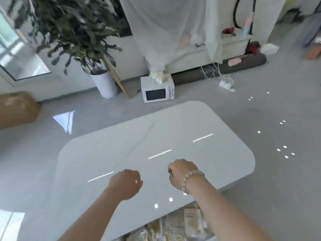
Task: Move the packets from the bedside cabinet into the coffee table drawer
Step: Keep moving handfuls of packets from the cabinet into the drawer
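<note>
Both hands, the left hand [127,184] and the right hand [182,173], are being held loosely curled above the white desk [121,153], nothing visibly gripped. Packets [173,225] are being seen piled below the near edge, apparently in the open drawer; the transfer is judged largely done, the bedside cabinet being out of view.

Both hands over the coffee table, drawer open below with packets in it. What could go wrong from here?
1. The packets look heaped high in the drawer under the table edge; pushing it shut may catch or crush the top ones.
2. Both the left hand and right hand are curled with nothing visibly in their grip, so more trips may be needed.
3. The beaded bracelet could snag on the drawer front when reaching down.
</note>
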